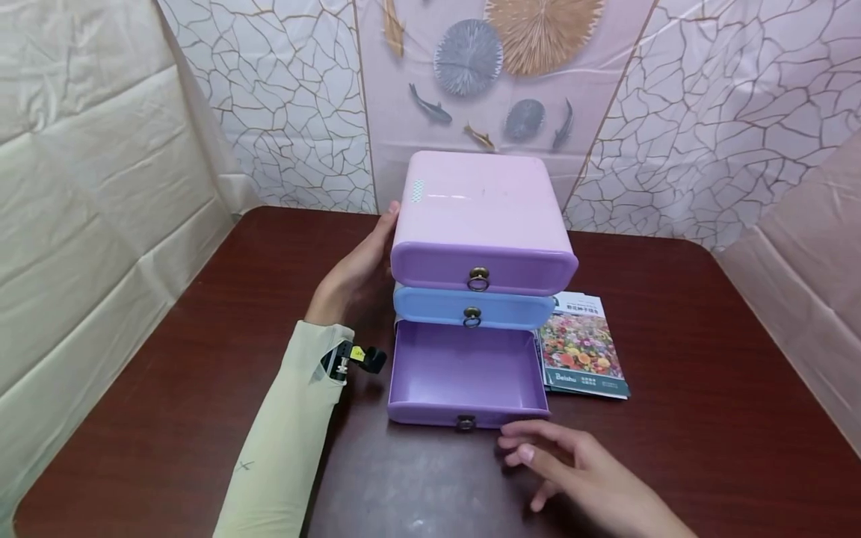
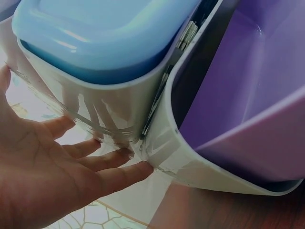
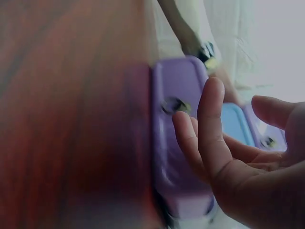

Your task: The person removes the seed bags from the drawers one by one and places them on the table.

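Note:
A three-tier drawer box [image 1: 484,198] with a pink top stands on the table. Its bottom purple drawer [image 1: 464,366] is pulled out, and its inside shows bare. Above it the blue drawer [image 1: 430,308] and the upper purple drawer [image 1: 430,267] are pushed in, each with a bronze ring pull. My left hand [image 2: 52,162] rests against the box's left side with straight, spread fingers. Near the right front corner of the bottom drawer is my right hand [image 1: 572,463], its fingers loosely bent and holding nothing. In the right wrist view these fingers [image 3: 212,129] overlap the drawer front.
Flower-printed seed packets [image 1: 584,344] lie stacked on the dark red-brown table [image 1: 673,359], right beside the box. Patterned cloth [image 1: 289,104] hangs behind the table, with pale cloth on both sides. A small black camera mount [image 1: 353,359] sits at the left wrist.

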`<action>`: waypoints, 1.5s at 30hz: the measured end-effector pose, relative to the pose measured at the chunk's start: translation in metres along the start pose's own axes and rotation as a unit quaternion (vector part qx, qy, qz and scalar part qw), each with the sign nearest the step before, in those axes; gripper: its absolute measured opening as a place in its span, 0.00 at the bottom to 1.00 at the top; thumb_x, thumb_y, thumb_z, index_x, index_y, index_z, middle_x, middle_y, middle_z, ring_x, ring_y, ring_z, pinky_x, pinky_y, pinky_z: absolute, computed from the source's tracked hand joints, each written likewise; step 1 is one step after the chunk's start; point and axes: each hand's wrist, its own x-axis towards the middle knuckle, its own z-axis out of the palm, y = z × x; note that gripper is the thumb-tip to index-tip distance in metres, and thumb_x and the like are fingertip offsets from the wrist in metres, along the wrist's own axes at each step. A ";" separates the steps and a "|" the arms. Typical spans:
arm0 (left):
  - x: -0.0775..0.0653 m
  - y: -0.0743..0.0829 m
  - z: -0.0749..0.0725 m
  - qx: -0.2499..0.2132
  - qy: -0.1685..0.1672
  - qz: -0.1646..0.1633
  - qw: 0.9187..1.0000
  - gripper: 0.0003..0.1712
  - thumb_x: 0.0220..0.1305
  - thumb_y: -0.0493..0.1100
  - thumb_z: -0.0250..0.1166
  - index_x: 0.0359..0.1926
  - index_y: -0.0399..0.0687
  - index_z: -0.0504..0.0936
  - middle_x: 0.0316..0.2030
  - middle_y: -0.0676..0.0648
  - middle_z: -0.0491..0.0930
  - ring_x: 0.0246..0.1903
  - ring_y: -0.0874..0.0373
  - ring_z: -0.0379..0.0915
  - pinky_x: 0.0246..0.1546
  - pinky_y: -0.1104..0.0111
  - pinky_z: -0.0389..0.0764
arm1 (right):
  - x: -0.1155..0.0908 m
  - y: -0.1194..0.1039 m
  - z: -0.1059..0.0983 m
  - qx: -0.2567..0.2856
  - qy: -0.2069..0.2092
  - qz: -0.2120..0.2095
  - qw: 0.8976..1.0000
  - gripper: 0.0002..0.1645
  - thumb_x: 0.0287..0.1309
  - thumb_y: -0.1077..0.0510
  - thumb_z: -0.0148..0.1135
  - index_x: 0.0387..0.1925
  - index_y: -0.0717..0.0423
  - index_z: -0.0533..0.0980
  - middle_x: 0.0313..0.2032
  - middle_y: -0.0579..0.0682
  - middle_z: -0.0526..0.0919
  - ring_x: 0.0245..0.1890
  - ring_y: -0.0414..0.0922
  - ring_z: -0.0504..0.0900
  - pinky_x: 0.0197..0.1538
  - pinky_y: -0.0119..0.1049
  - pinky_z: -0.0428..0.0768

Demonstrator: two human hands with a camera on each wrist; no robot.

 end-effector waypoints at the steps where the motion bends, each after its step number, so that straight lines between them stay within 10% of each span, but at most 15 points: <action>1: 0.000 0.000 0.000 0.001 -0.001 0.001 1.000 0.44 0.73 0.80 0.44 0.81 0.68 0.57 0.76 0.51 0.63 0.75 0.51 0.59 0.76 0.46 0.55 | 0.003 0.000 0.003 0.008 -0.008 0.008 1.000 0.28 0.83 0.55 0.52 0.71 0.72 0.66 0.61 0.67 0.80 0.43 0.51 0.88 0.39 0.46 0.87; 21: 0.000 0.003 0.009 -0.025 -0.009 -0.007 1.000 0.46 0.71 0.81 0.45 0.80 0.68 0.57 0.76 0.51 0.62 0.77 0.52 0.55 0.76 0.44 0.53 | 0.024 0.005 0.034 0.149 -0.028 0.077 0.986 0.33 0.82 0.54 0.54 0.71 0.73 0.57 0.47 0.54 0.84 0.34 0.44 0.79 0.27 0.33 0.81; 34: -0.001 -0.001 0.003 -0.016 0.010 -0.013 1.000 0.46 0.71 0.81 0.48 0.81 0.70 0.56 0.77 0.53 0.62 0.78 0.53 0.54 0.77 0.46 0.52 | 0.044 0.011 0.053 0.229 0.016 0.121 0.966 0.21 0.83 0.48 0.51 0.56 0.63 0.73 0.40 0.48 0.79 0.29 0.37 0.75 0.22 0.28 0.74; 45: 0.001 -0.002 0.004 -0.004 0.007 0.002 1.000 0.46 0.73 0.80 0.45 0.82 0.66 0.55 0.76 0.50 0.62 0.75 0.50 0.59 0.77 0.46 0.55 | 0.050 0.012 0.054 0.216 0.037 0.093 0.971 0.18 0.81 0.50 0.54 0.47 0.62 0.78 0.27 0.43 0.75 0.19 0.35 0.69 0.19 0.27 0.70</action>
